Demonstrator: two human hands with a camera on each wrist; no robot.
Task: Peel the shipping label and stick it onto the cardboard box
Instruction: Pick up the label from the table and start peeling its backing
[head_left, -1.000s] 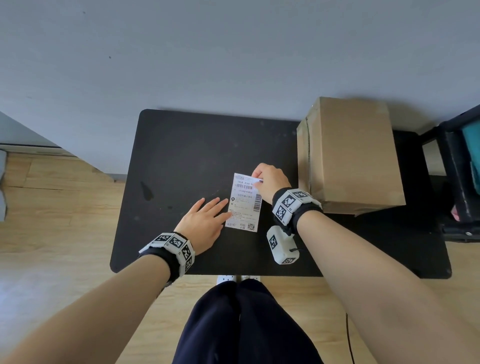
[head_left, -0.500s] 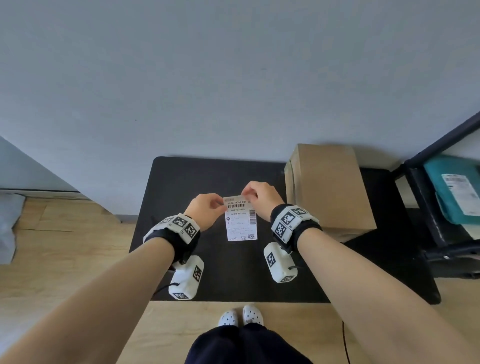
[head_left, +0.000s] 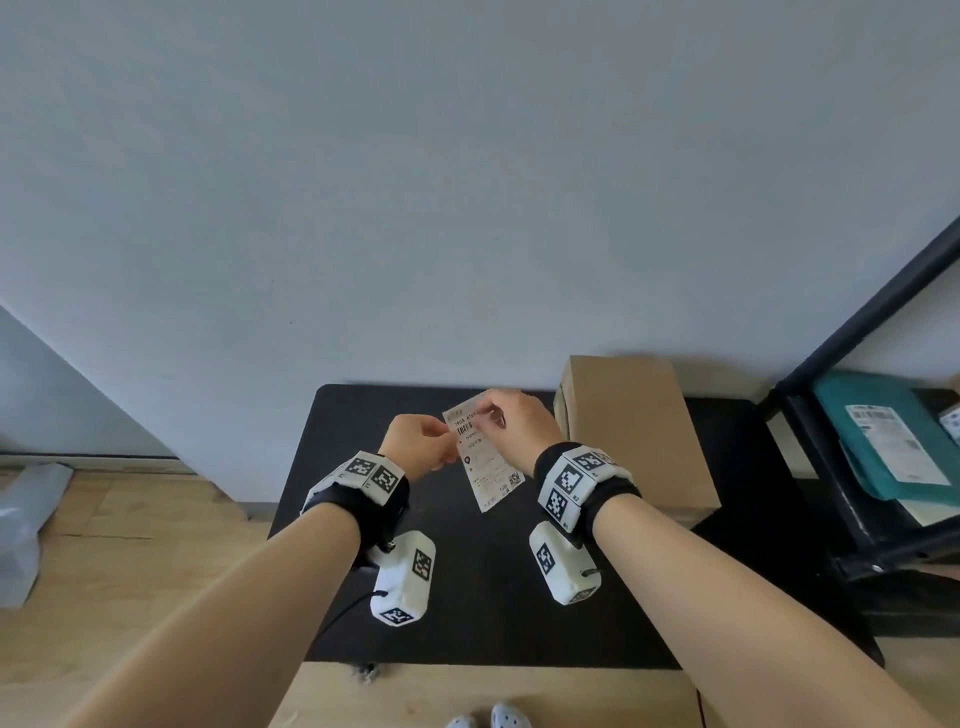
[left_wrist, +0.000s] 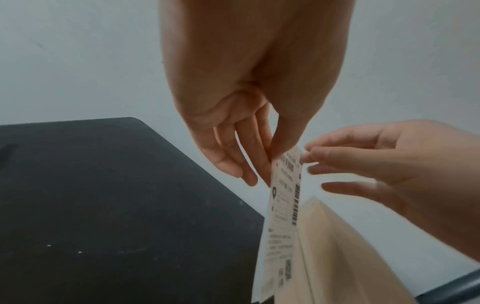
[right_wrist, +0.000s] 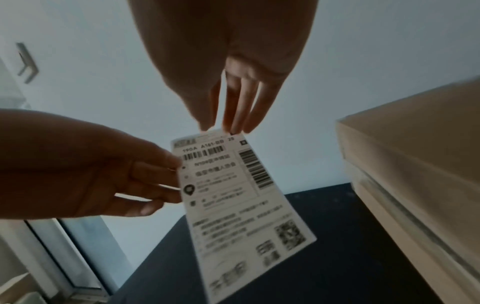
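Both hands hold the white shipping label upright in the air above the black table, tilted with its lower end to the right. My left hand pinches its left edge near the top; the left wrist view shows thumb and fingers closed on the label. My right hand pinches the top right corner, its fingertips at the top edge of the label. The brown cardboard box stands on the table just right of the hands, also visible as the box.
A black shelf rack stands to the right of the table and carries a teal parcel with its own label. The grey wall is close behind the table. Wooden floor lies to the left, with a clear plastic bag on it.
The label lay flat on the table under both hands a second ago. Both hands have lifted it off the table, raised it and tilted it.
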